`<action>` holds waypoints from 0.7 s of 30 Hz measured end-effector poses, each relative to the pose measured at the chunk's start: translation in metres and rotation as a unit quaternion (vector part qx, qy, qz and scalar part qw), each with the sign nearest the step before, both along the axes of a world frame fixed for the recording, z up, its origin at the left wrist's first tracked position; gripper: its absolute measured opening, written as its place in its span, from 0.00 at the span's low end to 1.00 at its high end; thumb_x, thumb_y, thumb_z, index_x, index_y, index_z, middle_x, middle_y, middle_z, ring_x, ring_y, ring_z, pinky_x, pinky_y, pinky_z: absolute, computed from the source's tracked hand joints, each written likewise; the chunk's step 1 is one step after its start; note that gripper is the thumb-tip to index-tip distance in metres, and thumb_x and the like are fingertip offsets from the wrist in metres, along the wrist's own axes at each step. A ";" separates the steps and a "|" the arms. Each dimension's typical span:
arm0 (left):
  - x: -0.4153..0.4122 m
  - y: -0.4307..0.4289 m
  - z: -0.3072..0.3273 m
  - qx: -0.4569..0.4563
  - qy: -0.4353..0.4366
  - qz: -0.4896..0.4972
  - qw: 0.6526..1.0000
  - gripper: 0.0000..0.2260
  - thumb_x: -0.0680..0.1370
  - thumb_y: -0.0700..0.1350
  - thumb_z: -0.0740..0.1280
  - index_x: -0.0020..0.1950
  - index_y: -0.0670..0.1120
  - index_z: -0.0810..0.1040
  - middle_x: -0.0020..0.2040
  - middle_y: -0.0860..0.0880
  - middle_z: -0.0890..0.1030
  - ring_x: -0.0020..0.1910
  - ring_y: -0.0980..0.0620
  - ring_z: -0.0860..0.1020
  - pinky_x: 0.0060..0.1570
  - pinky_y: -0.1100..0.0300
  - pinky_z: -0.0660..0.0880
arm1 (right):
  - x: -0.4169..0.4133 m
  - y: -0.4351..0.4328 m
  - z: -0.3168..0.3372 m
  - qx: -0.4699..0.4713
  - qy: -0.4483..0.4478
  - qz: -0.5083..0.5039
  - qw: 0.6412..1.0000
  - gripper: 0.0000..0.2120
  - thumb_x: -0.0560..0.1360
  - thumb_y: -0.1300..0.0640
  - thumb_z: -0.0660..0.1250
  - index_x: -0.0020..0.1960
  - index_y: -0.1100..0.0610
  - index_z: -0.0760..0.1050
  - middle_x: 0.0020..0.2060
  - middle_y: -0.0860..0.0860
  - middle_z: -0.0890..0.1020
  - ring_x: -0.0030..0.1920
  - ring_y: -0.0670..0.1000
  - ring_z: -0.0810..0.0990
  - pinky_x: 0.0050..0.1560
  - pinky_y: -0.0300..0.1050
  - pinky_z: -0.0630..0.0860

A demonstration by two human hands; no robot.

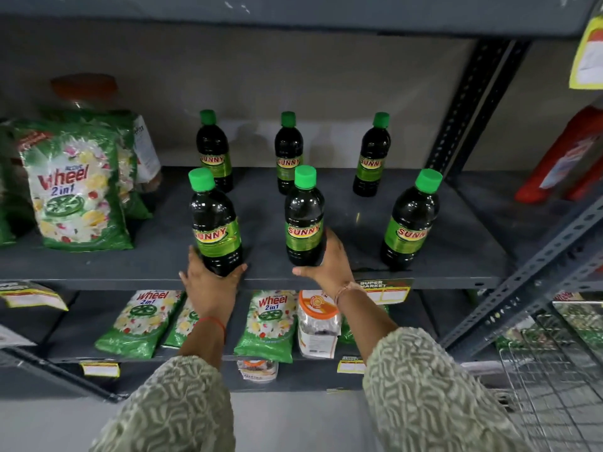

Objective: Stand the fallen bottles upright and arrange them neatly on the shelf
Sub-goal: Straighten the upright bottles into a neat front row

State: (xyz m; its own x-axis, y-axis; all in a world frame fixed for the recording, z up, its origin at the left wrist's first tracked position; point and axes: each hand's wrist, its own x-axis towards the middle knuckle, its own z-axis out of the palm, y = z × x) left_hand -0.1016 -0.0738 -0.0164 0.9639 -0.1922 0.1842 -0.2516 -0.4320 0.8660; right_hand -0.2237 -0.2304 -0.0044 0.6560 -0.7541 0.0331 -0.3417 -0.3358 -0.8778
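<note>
- Left hand [208, 278] fingers [195, 259] are wrapped low around the base of the front-left bottle [216, 230], thumb on the other side, so it's a proper grip right at the shelf's front edge.
- Right hand [329, 259] is cupped around the foot of the front-middle bottle [305, 223], fingers mostly hidden behind it, thumb lying along the shelf lip. Looks like it's holding on, not just resting.
- Tip for this bit, imo: keep the hold low like that and slide rather than lift. These are tall and narrow, so pushing from the shoulder would tip them. Nudge both until they line up with the front-right bottle [409, 223].
- All six bottles are standing. Three sit in a back row near the rear of the shelf [456, 256], three along the front edge, so I'd guess it's mostly spacing left to fix.
- Bottles are dark glossy plastic, smooth, waisted shape, ribbed green screw caps, shiny green wrap labels. Probably a bit slick.
- The shelf is matte grey painted metal, so sliding should be easy.
- Soft crinkly detergent pouches [78, 190] sit at the left end, well apart.
</note>
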 end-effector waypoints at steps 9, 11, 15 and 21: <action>0.016 0.012 -0.004 -0.006 0.010 -0.014 1.000 0.31 0.62 0.49 0.77 0.60 0.44 0.71 0.56 0.39 0.80 0.60 0.35 0.73 0.59 0.39 0.72 | 0.011 0.008 -0.007 -0.022 0.012 -0.061 0.998 0.36 0.62 0.58 0.77 0.65 0.59 0.64 0.59 0.59 0.75 0.61 0.58 0.72 0.63 0.50 0.70; 0.023 0.017 -0.003 -0.004 0.012 -0.003 1.000 0.30 0.61 0.50 0.77 0.59 0.45 0.71 0.56 0.38 0.80 0.60 0.35 0.73 0.56 0.40 0.74 | 0.014 0.012 -0.006 -0.031 0.018 -0.062 0.997 0.36 0.62 0.57 0.76 0.65 0.59 0.64 0.59 0.60 0.75 0.61 0.58 0.72 0.61 0.49 0.70; 0.039 0.028 -0.002 -0.003 0.005 0.007 1.000 0.30 0.62 0.49 0.78 0.59 0.43 0.71 0.55 0.37 0.80 0.57 0.36 0.75 0.54 0.42 0.75 | 0.016 0.019 -0.004 -0.049 0.025 -0.065 0.996 0.35 0.63 0.56 0.76 0.64 0.60 0.64 0.57 0.61 0.76 0.59 0.58 0.72 0.58 0.48 0.70; 0.053 0.038 -0.002 0.010 -0.003 -0.002 1.000 0.30 0.62 0.50 0.77 0.59 0.44 0.71 0.55 0.38 0.80 0.55 0.37 0.76 0.53 0.45 0.75 | 0.016 0.025 -0.002 -0.051 0.028 -0.070 0.996 0.34 0.63 0.55 0.76 0.64 0.60 0.65 0.57 0.61 0.76 0.59 0.59 0.73 0.59 0.51 0.72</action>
State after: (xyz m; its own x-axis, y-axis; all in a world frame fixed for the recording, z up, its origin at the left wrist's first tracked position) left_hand -0.0489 -0.0353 -0.0182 0.9622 -0.1990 0.1861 -0.2582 -0.4479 0.8560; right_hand -0.2076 -0.2056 -0.0060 0.5469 -0.8334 0.0797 -0.4400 -0.3672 -0.8195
